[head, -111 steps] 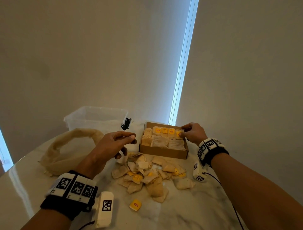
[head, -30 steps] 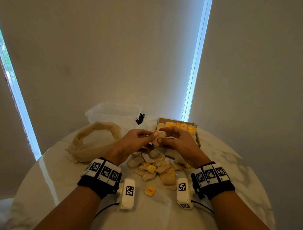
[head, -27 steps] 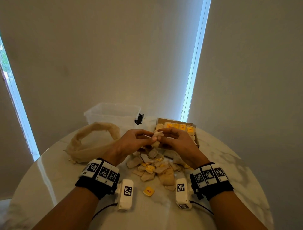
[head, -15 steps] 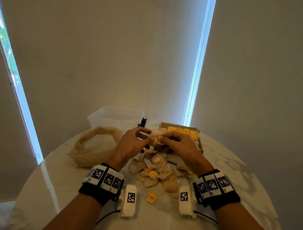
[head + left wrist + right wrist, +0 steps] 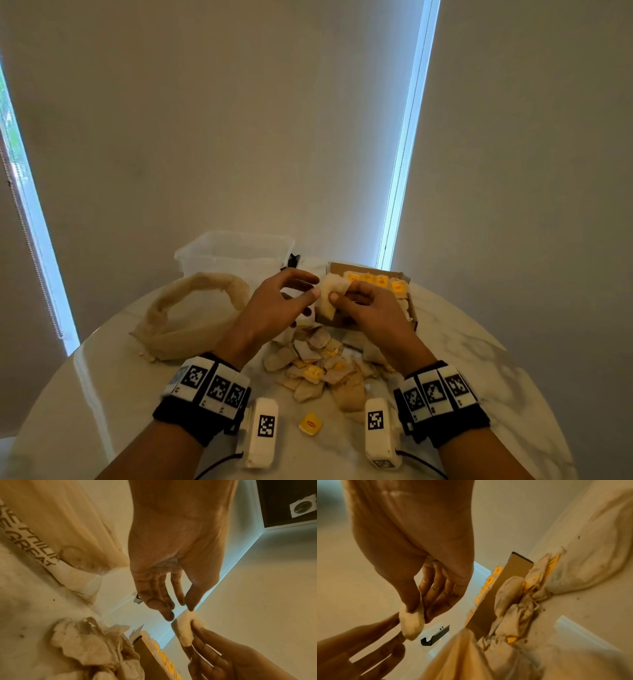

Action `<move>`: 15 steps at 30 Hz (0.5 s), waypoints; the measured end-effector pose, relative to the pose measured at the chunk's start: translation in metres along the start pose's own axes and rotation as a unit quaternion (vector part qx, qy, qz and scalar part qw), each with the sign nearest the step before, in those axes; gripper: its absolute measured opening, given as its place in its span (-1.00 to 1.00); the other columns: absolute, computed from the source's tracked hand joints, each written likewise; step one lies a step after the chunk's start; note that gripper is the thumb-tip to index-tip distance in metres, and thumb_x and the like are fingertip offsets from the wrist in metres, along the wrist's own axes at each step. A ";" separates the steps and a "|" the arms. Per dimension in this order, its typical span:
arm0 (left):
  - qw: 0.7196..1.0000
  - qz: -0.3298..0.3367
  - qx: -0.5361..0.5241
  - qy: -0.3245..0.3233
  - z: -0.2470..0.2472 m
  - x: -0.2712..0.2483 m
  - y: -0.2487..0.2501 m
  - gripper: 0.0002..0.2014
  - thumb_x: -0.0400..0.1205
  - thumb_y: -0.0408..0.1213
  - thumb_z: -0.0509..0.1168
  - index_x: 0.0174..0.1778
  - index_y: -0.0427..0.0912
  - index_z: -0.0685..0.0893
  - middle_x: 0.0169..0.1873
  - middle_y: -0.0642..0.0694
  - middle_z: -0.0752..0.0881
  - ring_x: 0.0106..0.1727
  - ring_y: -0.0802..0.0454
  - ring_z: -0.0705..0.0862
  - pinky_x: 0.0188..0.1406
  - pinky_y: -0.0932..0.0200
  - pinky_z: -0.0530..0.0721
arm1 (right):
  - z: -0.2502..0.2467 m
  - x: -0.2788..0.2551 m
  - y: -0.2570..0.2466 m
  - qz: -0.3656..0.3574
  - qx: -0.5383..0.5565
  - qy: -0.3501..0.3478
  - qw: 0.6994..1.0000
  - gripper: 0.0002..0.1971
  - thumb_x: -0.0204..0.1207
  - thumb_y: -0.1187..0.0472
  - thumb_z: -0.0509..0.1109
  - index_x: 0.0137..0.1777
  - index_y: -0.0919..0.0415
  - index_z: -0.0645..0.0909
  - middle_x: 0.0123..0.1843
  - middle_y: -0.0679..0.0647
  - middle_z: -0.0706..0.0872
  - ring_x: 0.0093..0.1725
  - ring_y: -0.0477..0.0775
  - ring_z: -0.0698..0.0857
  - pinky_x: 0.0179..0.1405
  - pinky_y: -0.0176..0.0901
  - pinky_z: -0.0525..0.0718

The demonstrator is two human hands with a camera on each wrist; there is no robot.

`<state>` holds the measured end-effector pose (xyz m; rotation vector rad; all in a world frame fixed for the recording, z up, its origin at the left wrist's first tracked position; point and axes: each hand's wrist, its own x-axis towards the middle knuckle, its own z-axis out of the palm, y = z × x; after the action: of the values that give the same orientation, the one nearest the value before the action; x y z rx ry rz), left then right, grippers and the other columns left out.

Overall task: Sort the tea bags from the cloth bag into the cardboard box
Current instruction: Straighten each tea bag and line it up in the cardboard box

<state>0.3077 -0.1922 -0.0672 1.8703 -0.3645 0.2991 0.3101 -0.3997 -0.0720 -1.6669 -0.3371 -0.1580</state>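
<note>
Paper-soft and pale, one tea bag [image 5: 329, 297] is sitting near the middle of the head picture, up in the air between two hands. The right hand [image 5: 370, 310] is pinching it with thumb and fingers curled round its lower part. The left hand [image 5: 274, 305] is loose and holding nothing; its fingers are straight-ish, and its thumb tip [image 5: 190, 607] is just touching the top edge of the bag. In the left wrist picture the bag's long side is running up and down, a little tilted, with the right hand's fingers below it and the left hand's fingers above it.

The cardboard box [image 5: 407, 310] is lying just behind and to the right of the held bag in the head picture, partly hidden by the right hand. A row of yellow tags [image 5: 373, 279] is showing along its far side, so some bags are sitting inside it. The right hand is much nearer the box than the left hand is, so it looks like the right hand should carry the bag over the near wall and down.

More loose tea bags [image 5: 318, 366] are lying in a pile on the white desk [image 5: 479, 370], in the lower middle of the picture, below both hands. One yellow tag [image 5: 310, 423] is lying alone nearer the bottom. The cloth bag [image 5: 191, 318] is slumped at the left, and a clear plastic tub [image 5: 236, 253] is standing behind it.
</note>
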 end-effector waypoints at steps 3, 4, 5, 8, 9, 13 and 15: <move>0.998 -0.023 -0.034 -0.039 0.001 -0.002 0.004 -0.65 0.69 -0.08 0.53 0.38 0.14 0.69 0.15 0.10 0.84 -0.10 0.01 0.91 -0.31 0.20 0.77 | 0.000 -0.001 -0.001 0.003 -0.014 -0.028 1.000 -0.79 0.67 0.14 0.58 0.25 0.13 0.84 0.06 0.08 0.93 0.08 0.14 0.91 0.13 0.02 0.89; 0.998 -0.023 -0.041 -0.044 0.001 -0.003 0.004 -0.65 0.68 -0.10 0.54 0.38 0.10 0.70 0.14 0.06 0.86 -0.12 -0.03 0.91 -0.32 0.20 0.77 | 0.000 -0.002 -0.002 0.005 -0.020 -0.037 0.999 -0.78 0.66 0.11 0.58 0.25 0.11 0.84 0.05 0.07 0.93 0.08 0.14 0.90 0.13 0.02 0.89; 0.998 -0.020 -0.045 -0.040 0.001 -0.003 0.004 -0.66 0.67 -0.12 0.55 0.36 0.07 0.72 0.11 0.03 0.88 -0.14 -0.05 0.91 -0.34 0.19 0.77 | 0.001 -0.002 -0.003 0.008 -0.024 -0.043 0.999 -0.78 0.65 0.10 0.59 0.26 0.09 0.85 0.05 0.05 0.93 0.07 0.13 0.90 0.12 0.01 0.89; 0.999 -0.024 -0.044 -0.002 0.000 -0.002 0.001 -0.70 0.65 -0.13 0.57 0.28 0.02 0.77 0.00 0.02 0.90 -0.22 -0.09 0.90 -0.39 0.15 0.76 | 0.001 0.000 -0.003 0.017 -0.012 -0.031 0.999 -0.78 0.66 0.18 0.59 0.28 0.08 0.81 0.08 0.04 0.93 0.08 0.08 0.91 0.12 0.00 0.90; 0.999 -0.027 -0.045 0.007 0.000 -0.001 -0.001 -0.71 0.64 -0.13 0.58 0.27 0.03 0.78 -0.03 0.04 0.91 -0.24 -0.09 0.90 -0.40 0.13 0.76 | 0.001 0.001 -0.003 0.025 0.000 -0.018 1.000 -0.75 0.64 0.21 0.60 0.29 0.09 0.77 0.10 0.06 0.92 0.08 0.08 0.91 0.12 0.02 0.90; 0.998 -0.037 -0.045 0.019 0.000 0.001 -0.003 -0.72 0.63 -0.10 0.59 0.23 0.03 0.78 -0.08 0.09 0.91 -0.28 -0.10 0.89 -0.45 0.10 0.74 | 0.001 0.002 -0.002 0.033 0.026 0.000 0.999 -0.61 0.56 0.28 0.67 0.25 0.21 0.56 0.13 0.17 0.90 0.07 0.16 0.92 0.13 0.19 0.91; 0.998 -0.037 -0.044 0.017 0.001 0.001 -0.003 -0.72 0.63 -0.09 0.59 0.23 0.02 0.78 -0.09 0.09 0.91 -0.28 -0.10 0.89 -0.46 0.11 0.72 | 0.001 0.001 -0.002 0.013 0.023 -0.021 0.999 -0.65 0.55 0.33 0.67 0.19 0.25 0.57 0.13 0.19 0.89 0.08 0.18 0.92 0.12 0.18 0.91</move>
<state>0.3097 -0.1924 -0.0693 1.7853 -0.2802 0.2606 0.3101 -0.3985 -0.0701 -1.6301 -0.3480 -0.0958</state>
